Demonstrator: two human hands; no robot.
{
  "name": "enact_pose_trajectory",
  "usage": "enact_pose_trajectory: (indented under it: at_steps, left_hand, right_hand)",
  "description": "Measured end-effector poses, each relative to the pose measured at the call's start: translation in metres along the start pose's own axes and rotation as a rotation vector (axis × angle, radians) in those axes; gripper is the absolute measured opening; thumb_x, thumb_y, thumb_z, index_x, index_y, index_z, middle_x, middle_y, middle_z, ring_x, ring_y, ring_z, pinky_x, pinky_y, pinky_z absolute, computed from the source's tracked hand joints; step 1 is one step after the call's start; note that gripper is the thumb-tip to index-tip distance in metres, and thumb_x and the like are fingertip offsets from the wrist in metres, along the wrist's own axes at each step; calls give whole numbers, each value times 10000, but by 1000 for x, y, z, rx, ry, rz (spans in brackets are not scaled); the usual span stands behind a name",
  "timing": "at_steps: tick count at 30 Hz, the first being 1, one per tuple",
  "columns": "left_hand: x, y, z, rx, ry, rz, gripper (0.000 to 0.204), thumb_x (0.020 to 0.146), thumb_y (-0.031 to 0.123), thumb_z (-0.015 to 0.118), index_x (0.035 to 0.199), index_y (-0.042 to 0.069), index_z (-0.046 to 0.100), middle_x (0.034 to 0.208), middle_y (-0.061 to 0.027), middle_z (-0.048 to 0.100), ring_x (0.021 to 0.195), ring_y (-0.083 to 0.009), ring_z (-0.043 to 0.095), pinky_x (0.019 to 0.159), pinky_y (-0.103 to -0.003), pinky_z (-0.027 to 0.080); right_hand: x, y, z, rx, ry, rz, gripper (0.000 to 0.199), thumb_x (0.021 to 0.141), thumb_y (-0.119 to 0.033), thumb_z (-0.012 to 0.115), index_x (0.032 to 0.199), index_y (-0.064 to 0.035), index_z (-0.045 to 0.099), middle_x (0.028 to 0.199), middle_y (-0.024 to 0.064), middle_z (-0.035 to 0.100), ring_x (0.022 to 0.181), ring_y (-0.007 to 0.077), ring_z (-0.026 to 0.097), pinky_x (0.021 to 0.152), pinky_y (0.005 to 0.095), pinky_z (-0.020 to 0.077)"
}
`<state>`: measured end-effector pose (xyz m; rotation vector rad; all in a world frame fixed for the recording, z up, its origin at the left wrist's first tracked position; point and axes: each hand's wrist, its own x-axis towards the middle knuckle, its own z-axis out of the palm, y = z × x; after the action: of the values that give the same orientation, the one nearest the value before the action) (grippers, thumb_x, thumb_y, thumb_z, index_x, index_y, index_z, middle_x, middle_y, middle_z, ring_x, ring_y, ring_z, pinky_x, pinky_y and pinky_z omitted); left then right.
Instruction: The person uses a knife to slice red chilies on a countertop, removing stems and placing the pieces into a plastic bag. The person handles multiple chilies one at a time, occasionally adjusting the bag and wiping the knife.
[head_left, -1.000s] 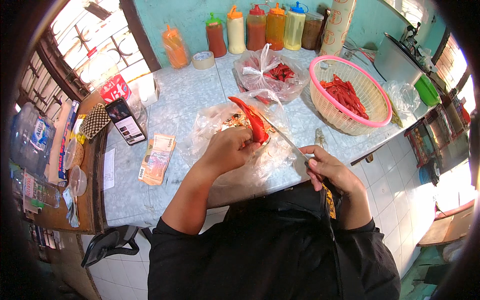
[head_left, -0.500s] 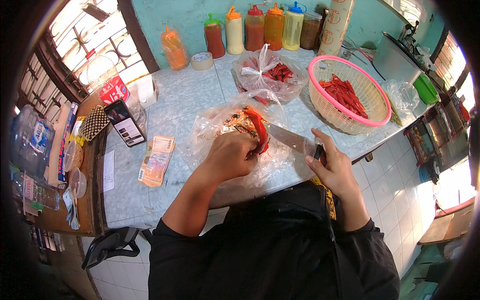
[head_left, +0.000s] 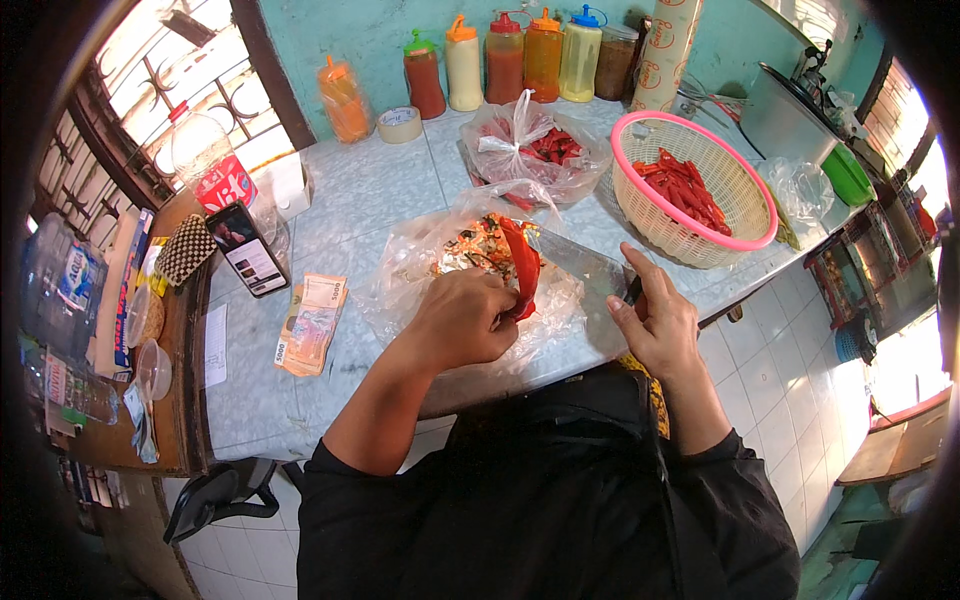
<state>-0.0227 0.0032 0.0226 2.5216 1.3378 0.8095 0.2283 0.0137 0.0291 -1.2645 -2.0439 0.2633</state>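
Observation:
A long red chili (head_left: 524, 268) is pinched in my left hand (head_left: 465, 318), standing up from the fist over a clear plastic bag (head_left: 400, 270). Seeds and orange-white scraps (head_left: 478, 243) lie on the bag just beyond my knuckles. My right hand (head_left: 658, 325) grips a wide-bladed knife (head_left: 590, 275) by its dark handle, mostly hidden by the fingers. The blade points left and away, its tip close to the chili's right side. Whether the blade touches the chili I cannot tell.
A pink-rimmed basket (head_left: 640, 205) holds red chilies (head_left: 682, 190); beside it stands a tied bag of chilies (head_left: 510, 150). Sauce bottles (head_left: 505, 60) line the wall. Banknotes (head_left: 312, 325), a phone (head_left: 245, 248) and a tape roll (head_left: 399, 124) lie to the left.
The knife's blade has turned to show more of its flat side, and my right hand has shifted slightly. My left hand keeps hold of the chili.

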Motion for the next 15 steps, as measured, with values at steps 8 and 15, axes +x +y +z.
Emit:
enact_pose_trajectory:
  at_steps: [8, 15]
  left_hand:
    - [1, -5, -10, 114, 300, -3, 282, 703, 151, 661, 957, 34, 623, 853, -145, 610, 765, -286, 600, 690, -352, 476]
    - [4, -18, -5, -677, 366, -202, 233, 853, 90, 580, 1069, 2, 589, 917, -36, 602, 755, -110, 563, 694, -230, 456]
  right_hand:
    - [-1, -5, -2, 5, -12, 32, 508, 793, -258, 634, 1257, -111, 487, 825, 74, 583, 595, 166, 580, 558, 296, 469]
    - [-6, -4, 5, -27, -63, -26, 476, 795, -265, 630, 1222, -100, 503, 807, 95, 582, 599, 193, 599, 552, 320, 469]
